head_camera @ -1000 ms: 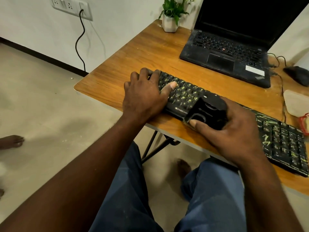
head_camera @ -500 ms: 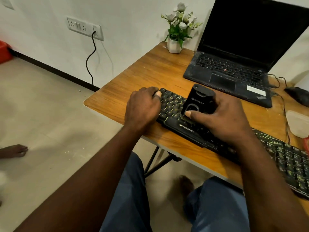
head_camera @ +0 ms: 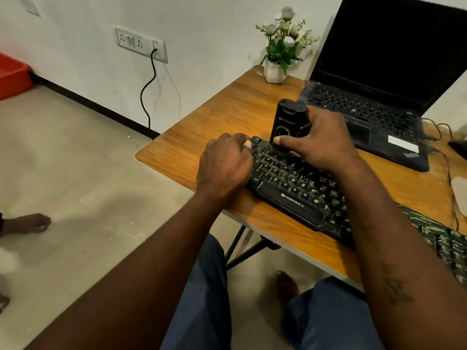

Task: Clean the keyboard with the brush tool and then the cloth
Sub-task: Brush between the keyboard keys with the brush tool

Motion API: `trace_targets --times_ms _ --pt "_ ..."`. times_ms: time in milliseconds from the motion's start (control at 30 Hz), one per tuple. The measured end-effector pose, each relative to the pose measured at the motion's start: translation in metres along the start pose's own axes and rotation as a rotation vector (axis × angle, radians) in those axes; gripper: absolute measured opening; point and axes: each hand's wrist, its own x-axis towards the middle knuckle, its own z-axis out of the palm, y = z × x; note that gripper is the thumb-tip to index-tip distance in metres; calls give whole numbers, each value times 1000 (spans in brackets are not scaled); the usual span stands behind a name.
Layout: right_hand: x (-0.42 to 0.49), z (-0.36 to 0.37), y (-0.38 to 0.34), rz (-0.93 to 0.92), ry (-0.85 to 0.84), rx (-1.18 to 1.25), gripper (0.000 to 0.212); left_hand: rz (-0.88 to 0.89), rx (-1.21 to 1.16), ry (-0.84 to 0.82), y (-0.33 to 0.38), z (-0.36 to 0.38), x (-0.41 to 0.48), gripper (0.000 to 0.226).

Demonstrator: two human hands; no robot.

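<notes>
A black keyboard (head_camera: 294,195) with green-lit keys lies across the wooden table (head_camera: 202,145), running down to the right edge of the view. My left hand (head_camera: 223,166) grips the keyboard's left end, thumb on the top corner. My right hand (head_camera: 319,140) holds a black box-shaped brush tool (head_camera: 286,120) upright, its lower end on the keyboard's top row near the left corner. The bristles are hidden. No cloth is recognisable in view.
An open black laptop (head_camera: 374,107) sits behind the keyboard. A white pot of flowers (head_camera: 276,72) stands at the table's far corner. A black mouse (head_camera: 458,147) and a pale object (head_camera: 460,190) lie at the right edge. A cable hangs from the wall socket (head_camera: 154,50). A bare foot (head_camera: 30,223) rests on the floor at left.
My right hand has swept the brush tool from the keyboard's near edge up and left to the top row. My left hand slid to the keyboard's left end. My head turned left.
</notes>
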Motion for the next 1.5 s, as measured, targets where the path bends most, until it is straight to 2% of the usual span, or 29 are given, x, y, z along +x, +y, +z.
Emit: trace_targets --times_ms 167,333,500,633,700,900,1100,1267,1500 --pt "2 8 -5 -39 -106 52 61 27 0 5 -4 3 0 38" --pt "3 14 -2 -6 107 -19 58 25 -5 11 -5 6 1 40" --pt "-6 18 -8 -92 -43 79 55 53 30 14 -7 8 1 41" --pt "5 18 4 1 134 -48 57 41 44 10 -5 7 0 40" --pt "5 16 7 4 164 -72 56 43 47 9 -4 5 0 39" --pt "-10 22 -7 -114 -31 128 50 -42 -183 86 -4 -1 -4 43" --pt "-3 31 -6 -108 136 21 47 -61 -183 94 -2 -1 -4 38" --pt "-10 32 -14 -173 -18 103 52 -59 -175 88 -1 -2 -5 40" --pt "-3 33 -5 -97 145 -1 46 -55 -176 88 -2 0 -6 42"
